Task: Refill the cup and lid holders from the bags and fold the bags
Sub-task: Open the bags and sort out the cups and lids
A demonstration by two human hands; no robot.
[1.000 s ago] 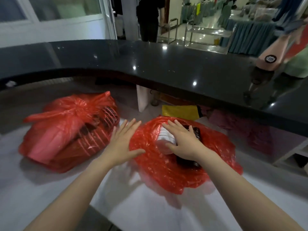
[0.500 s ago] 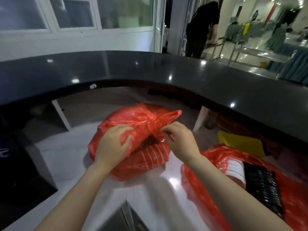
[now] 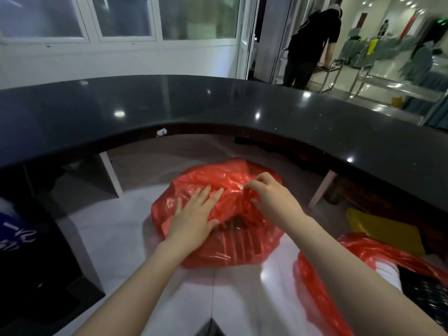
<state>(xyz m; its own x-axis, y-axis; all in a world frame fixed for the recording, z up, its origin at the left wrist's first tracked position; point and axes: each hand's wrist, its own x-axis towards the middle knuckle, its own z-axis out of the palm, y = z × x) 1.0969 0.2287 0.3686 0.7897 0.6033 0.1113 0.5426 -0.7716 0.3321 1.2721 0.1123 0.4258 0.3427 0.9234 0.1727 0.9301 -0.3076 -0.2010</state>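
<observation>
— The left hand (image 3: 194, 215)?
— Fingers straight, pressing flat on the red plastic bag (image 3: 218, 241) lying mid-counter.
— And the right hand (image 3: 271, 196)?
— Its curled fingers pinch that bag's bunched top. A second red bag (image 3: 363, 253) lies near right.

Two bare, sleeveless forearms

A tied plastic bag (image 3: 218, 229) lies on the lower counter (image 3: 109, 229), in front of the person. The left hand (image 3: 194, 219) rests flat on the bag's near left side; the right hand (image 3: 271, 197) pinches its top right. A second, opened bag (image 3: 351, 253) lies to the right. A raised countertop (image 3: 218, 105) curves behind both bags.
</observation>
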